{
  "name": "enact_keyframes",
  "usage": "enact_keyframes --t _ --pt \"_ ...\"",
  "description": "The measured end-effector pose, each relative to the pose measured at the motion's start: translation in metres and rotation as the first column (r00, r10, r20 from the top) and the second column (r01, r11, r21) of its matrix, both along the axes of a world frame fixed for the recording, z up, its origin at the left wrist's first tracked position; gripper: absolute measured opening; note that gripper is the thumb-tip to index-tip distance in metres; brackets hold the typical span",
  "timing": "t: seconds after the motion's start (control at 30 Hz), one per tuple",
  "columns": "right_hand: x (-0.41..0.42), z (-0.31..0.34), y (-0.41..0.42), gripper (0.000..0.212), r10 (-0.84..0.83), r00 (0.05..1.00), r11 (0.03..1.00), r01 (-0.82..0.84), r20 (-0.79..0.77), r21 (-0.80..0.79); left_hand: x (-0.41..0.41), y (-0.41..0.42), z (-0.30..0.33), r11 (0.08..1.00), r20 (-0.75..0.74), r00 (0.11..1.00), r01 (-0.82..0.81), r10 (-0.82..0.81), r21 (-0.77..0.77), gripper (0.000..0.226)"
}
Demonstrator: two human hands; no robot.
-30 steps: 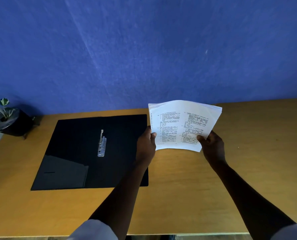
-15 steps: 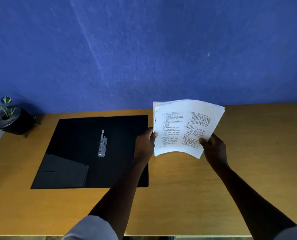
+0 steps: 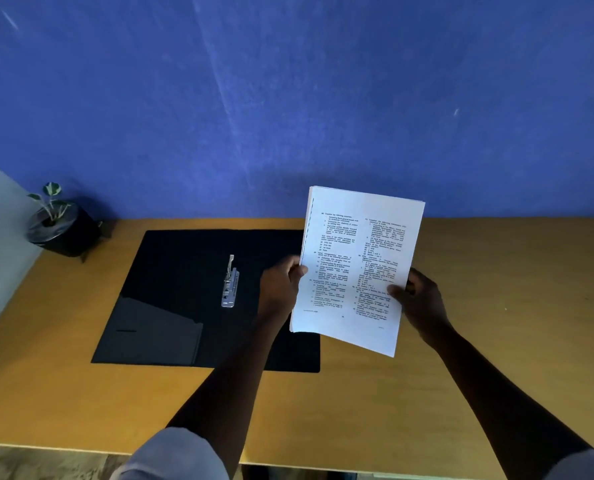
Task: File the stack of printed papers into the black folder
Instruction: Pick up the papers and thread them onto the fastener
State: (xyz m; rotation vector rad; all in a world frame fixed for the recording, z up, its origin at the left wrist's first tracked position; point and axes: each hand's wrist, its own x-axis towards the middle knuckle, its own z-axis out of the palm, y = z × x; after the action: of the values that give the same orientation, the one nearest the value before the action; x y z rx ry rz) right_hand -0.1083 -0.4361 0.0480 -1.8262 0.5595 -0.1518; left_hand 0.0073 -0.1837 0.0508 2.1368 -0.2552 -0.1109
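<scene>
- The stack of printed papers (image 3: 357,268) is held up off the surface (image 3: 496,306), tilted, its printed face toward the camera — just right of the black folder (image 3: 184,271), its lower left corner overlapping the folder's right edge in the view.
- The left hand (image 3: 280,289) grips the stack's left edge, thumb on the front page and fingers curled behind.
- The right hand (image 3: 418,303) grips the right edge low down, thumb pressed on the print, fingers wrapped round the back.
- The folder lies open and flat on the surface, its metal clip (image 3: 230,284) at the middle and a pocket flap at its lower left.
- A small potted plant (image 3: 55,223) stands at the far left corner, against the blue wall (image 3: 288,98).
</scene>
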Motion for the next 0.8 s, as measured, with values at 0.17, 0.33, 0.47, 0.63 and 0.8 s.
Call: enact_keyframes --t 0.17,0.33,0.47,0.63,0.8 --pt "0.009 -0.007 0.018 0.027 0.016 0.999 0.996 -0.012 -0.046 0.087 0.005 0.034 -0.004 0.996 -0.189 0.981 0.028 -0.042 -0.079 0.015" --pt "0.021 -0.018 0.045 0.027 0.023 0.996 0.992 -0.011 -0.091 0.124 0.006 0.074 -0.019 0.997 -0.270 0.960 0.078 -0.069 0.024 0.033" --pt "0.030 -0.031 0.074 0.027 0.071 0.989 0.991 -0.054 -0.131 0.124 0.005 0.104 -0.032 0.994 -0.325 0.945 -0.011 0.046 0.108 0.026" --pt "0.043 -0.052 0.103 0.028 0.087 0.979 0.985 -0.057 -0.187 0.162 0.005 0.133 -0.047 0.975 -0.343 0.929 -0.067 0.139 0.213 0.021" --pt "0.060 -0.065 0.117 0.029 0.098 0.965 0.990 -0.070 -0.245 0.120 0.008 0.150 -0.063 0.963 -0.407 0.897 -0.064 0.171 0.262 0.025"
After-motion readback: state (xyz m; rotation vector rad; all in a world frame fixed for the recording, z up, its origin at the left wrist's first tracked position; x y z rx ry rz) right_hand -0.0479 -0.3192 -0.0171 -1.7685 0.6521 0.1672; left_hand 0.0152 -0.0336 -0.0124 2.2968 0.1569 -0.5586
